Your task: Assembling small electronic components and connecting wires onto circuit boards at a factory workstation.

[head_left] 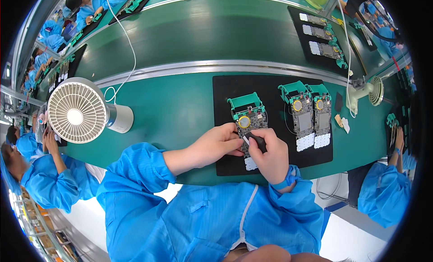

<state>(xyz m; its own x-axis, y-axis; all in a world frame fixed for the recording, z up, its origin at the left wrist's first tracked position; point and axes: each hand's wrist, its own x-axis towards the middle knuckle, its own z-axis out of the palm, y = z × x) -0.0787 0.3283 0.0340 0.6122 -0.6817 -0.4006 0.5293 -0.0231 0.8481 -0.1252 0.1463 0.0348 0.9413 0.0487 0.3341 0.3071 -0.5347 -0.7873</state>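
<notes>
A circuit board (256, 119) with a green plastic frame (246, 101) at its far end and a round yellow-rimmed part (244, 122) lies on a black mat (225, 88) in front of me. My left hand (217, 147) reaches over the board's left edge, thumb and fingers pinched together. What they grip, if anything, is hidden. My right hand (273, 157) holds a small black piece (258, 142) with a pale edge over the middle of the board. Both hands' fingertips nearly meet there. A white pad (251, 164) shows at the board's near end.
Two similar boards (304, 120) (322, 119) lie side by side at the mat's right. A white fan (76, 111) stands on the left. Paper scraps (345, 125) and a small fan (375, 90) are right. Beyond a metal rail (180, 69), more boards (322, 34) lie; co-workers sit at both sides.
</notes>
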